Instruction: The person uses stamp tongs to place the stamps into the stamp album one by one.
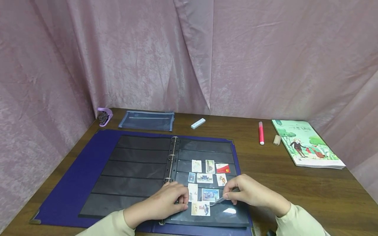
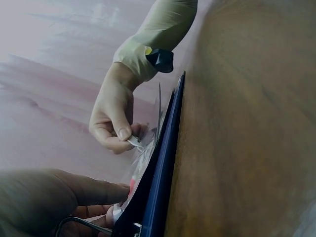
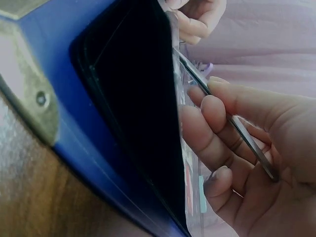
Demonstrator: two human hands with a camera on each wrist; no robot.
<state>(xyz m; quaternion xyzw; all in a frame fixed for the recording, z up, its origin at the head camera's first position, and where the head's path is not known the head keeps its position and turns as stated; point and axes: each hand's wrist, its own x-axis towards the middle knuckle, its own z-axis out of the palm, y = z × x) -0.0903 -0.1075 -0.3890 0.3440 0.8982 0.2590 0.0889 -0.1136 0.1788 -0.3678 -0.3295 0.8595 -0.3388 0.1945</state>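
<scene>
A blue stamp album [image 1: 73,177] lies spread on the table, with black pocket pages on both sides of its metal rings [image 1: 171,157]. Several stamps sit on the right page [image 1: 233,205]. My right hand [image 1: 248,193] pinches metal tweezers [image 3: 237,126] between thumb and fingers. Their tip reaches the right edge of the lowest stamp [image 1: 200,208], just below a blue picture stamp [image 1: 210,195]. My left hand [image 1: 165,200] rests on the page by the rings, its fingertips beside the lowest stamp and a pale upright stamp [image 1: 193,192]. Whether those fingertips touch either stamp is unclear.
Behind the album lie a purple tape dispenser [image 1: 105,117], a blue mesh pouch [image 1: 147,121] and a small light-blue box [image 1: 198,123]. At the right are a red marker [image 1: 261,132], an eraser [image 1: 277,140] and a green-covered book [image 1: 307,142]. Pink curtains hang around the table.
</scene>
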